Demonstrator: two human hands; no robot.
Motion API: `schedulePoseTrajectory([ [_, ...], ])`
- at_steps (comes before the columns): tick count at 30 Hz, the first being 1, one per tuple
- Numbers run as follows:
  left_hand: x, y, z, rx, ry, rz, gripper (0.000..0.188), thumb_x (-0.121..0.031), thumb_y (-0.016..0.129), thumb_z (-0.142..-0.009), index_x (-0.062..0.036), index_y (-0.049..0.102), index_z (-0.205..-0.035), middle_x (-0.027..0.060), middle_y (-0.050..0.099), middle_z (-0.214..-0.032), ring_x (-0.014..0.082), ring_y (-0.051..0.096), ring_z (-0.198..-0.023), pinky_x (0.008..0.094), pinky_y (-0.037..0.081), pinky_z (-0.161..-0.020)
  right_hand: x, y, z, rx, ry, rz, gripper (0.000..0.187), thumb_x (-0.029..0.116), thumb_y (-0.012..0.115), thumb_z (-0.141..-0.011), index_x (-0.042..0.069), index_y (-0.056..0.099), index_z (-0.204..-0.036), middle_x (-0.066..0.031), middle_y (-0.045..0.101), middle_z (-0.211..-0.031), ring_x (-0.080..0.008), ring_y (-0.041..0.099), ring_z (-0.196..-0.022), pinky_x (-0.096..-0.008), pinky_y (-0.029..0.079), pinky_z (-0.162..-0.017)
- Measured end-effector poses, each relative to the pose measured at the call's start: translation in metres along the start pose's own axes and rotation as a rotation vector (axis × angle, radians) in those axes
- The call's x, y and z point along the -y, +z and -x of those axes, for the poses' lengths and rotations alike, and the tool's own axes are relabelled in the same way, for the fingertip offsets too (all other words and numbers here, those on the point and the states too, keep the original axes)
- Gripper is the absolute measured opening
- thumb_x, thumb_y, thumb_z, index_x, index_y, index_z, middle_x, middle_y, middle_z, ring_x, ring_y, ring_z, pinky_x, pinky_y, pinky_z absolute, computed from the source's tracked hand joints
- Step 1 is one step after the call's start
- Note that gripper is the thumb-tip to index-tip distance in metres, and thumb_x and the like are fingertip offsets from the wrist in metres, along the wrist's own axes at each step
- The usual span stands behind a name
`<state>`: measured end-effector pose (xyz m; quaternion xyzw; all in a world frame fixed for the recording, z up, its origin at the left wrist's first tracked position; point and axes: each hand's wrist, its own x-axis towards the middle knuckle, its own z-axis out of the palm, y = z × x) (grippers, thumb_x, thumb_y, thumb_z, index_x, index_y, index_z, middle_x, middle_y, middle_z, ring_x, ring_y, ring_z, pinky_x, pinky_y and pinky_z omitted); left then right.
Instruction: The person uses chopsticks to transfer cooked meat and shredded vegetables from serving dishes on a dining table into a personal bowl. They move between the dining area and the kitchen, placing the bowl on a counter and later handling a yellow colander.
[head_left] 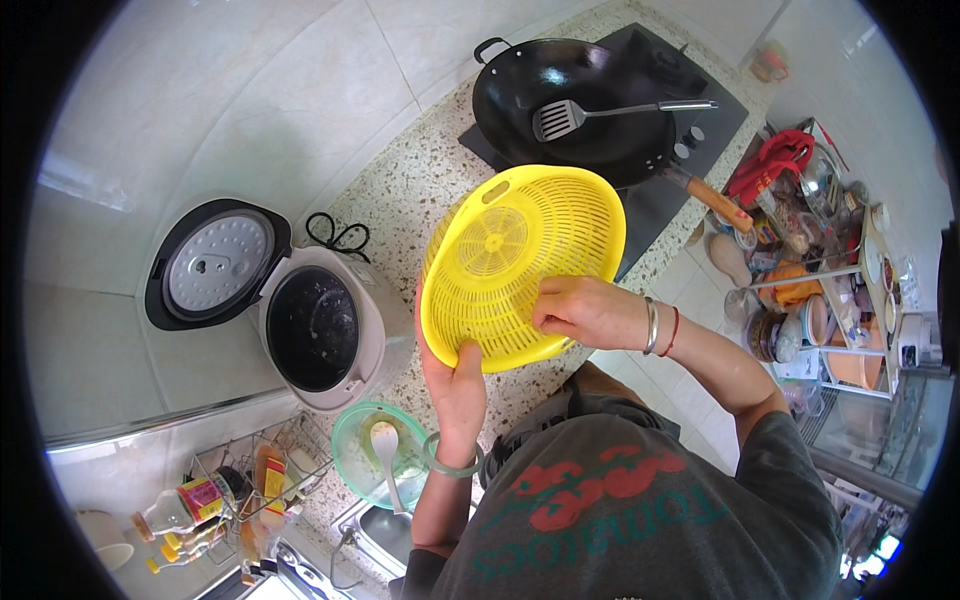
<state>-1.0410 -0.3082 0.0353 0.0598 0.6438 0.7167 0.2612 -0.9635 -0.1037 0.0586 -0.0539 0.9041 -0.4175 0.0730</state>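
Note:
A yellow plastic colander (555, 215) is tilted in front of me, its slotted inside facing up. My left hand (458, 398) grips its near-left rim, thumb over the edge and the other fingers behind it. Inside the basket, my right hand (588, 308) is bent down with its fingers drawn together close to the slotted wall. What those fingers pinch, if anything, is hidden. To the left stands a white rice cooker (373, 320), lid (218, 262) raised, with whitish residue in its dark inner pot (312, 330).
Beyond the colander, a black wok (510, 95) holding a slotted spatula (560, 121) sits on the stove (722, 105). A green bowl (345, 440) with a white rice paddle (384, 440) is beside the sink (385, 528). At right is a crowded shelf (850, 270); bottles (180, 510) stand lower left.

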Motion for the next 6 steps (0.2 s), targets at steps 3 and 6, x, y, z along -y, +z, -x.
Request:
schedulePoseTrajectory([
  [3, 0.0003, 0.0008, 0.0, 0.006, -0.005, -0.002, 0.084, 0.019, 0.036, -0.069, -0.0025, 0.023, -0.15, 0.0111, 0.032, -0.15, 0.0214, 0.032, -0.139, 0.0343, 0.024, -0.115, -0.0044, 0.0051, 0.0002, 0.034, -0.036, 0.079, 0.005, 0.008, 0.062, -0.084, 0.004, 0.058, -0.086, -0.0112, 0.055, -0.086, -0.0315, 0.059, -0.081, -0.0401, 0.049, -0.071],
  [6, -0.0003, 0.0018, -0.0007, 0.016, -0.006, 0.001, 0.085, 0.019, 0.036, -0.069, -0.0027, 0.023, -0.15, 0.0111, 0.032, -0.151, 0.0213, 0.032, -0.139, 0.0341, 0.024, -0.115, -0.0058, 0.0073, -0.0001, 0.044, -0.036, 0.114, 0.006, 0.01, 0.061, -0.083, 0.004, 0.059, -0.083, -0.0133, 0.055, -0.086, -0.0323, 0.06, -0.082, -0.0419, 0.049, -0.072],
])
